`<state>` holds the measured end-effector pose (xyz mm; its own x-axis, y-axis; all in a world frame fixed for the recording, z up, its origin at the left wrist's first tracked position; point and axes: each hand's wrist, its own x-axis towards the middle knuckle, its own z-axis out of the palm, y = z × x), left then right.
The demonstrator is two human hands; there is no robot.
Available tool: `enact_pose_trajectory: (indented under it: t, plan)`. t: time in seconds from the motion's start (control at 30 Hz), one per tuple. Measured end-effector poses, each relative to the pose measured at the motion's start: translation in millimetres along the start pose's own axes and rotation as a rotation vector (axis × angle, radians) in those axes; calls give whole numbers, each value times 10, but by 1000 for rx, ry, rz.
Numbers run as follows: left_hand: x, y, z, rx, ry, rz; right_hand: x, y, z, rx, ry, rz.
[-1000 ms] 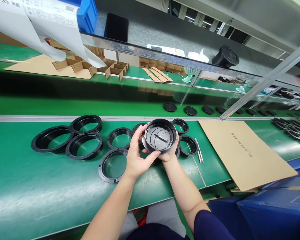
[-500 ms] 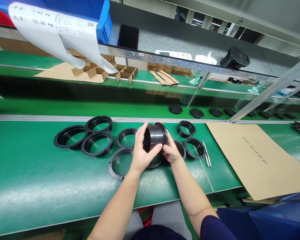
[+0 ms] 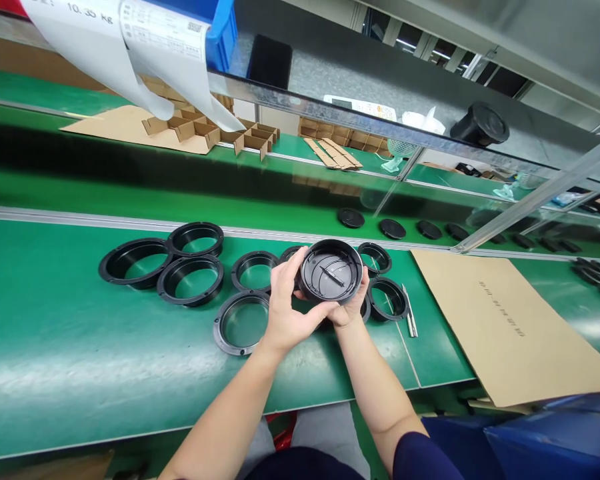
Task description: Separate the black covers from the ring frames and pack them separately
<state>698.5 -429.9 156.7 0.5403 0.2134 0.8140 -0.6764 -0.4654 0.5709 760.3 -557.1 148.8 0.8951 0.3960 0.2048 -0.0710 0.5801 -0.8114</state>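
A round black part [image 3: 331,272] is held up above the green work surface, its face with a raised centre bar turned toward me. My left hand [image 3: 291,303] grips its left side and lower edge, thumb along the bottom. Around the right and underside curl the fingers of my right hand [image 3: 354,301], partly hidden behind it. Black rings lie beneath and around both hands, such as a flanged ring [image 3: 221,333] at the left and another ring [image 3: 405,307] at the right. Some rings under the hands are partly covered.
Three black rings [image 3: 164,283] touch each other on the left. Silver pen-like tools [image 3: 412,320] lie beside a cardboard sheet [image 3: 510,320] on the right. Black discs [image 3: 393,229] line the strip behind. Above runs a shelf with a blue bin [image 3: 221,40] and hanging paper labels.
The black part has been turned from lying sideways to facing me, and my hands have shifted round it. The whole view has tilted and moved slightly.
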Motion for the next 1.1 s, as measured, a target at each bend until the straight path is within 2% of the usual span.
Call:
enact_pose_trajectory:
  t: [0.13,0.37,0.53,0.67,0.77,0.87,0.93,1.03,1.1]
  plan:
    - [6,25,0,-27,-12,18,-16,-16,8,-12,-12,-14]
    - [1,-20,1,7,-71,71,-23,48,-29,15,70,-9]
    - [29,-84,-31,39,-135,-70,-46,143,-92,-6,34,-54]
    - [24,-50,-22,81,-61,-137,-46,154,-103,3,-1,-41]
    - [7,-11,18,123,8,-92,-25,161,-94,21,8,-43]
    - [10,15,29,288,120,-38,-11,163,-76,14,20,-70]
    - [28,23,14,294,51,-35,-14,145,-62,-21,15,-102]
    - [48,20,-12,88,-196,-124,-29,72,-45,-117,-26,-163]
    - [39,3,-12,-66,-280,-220,-37,6,-42,-217,-56,-215]
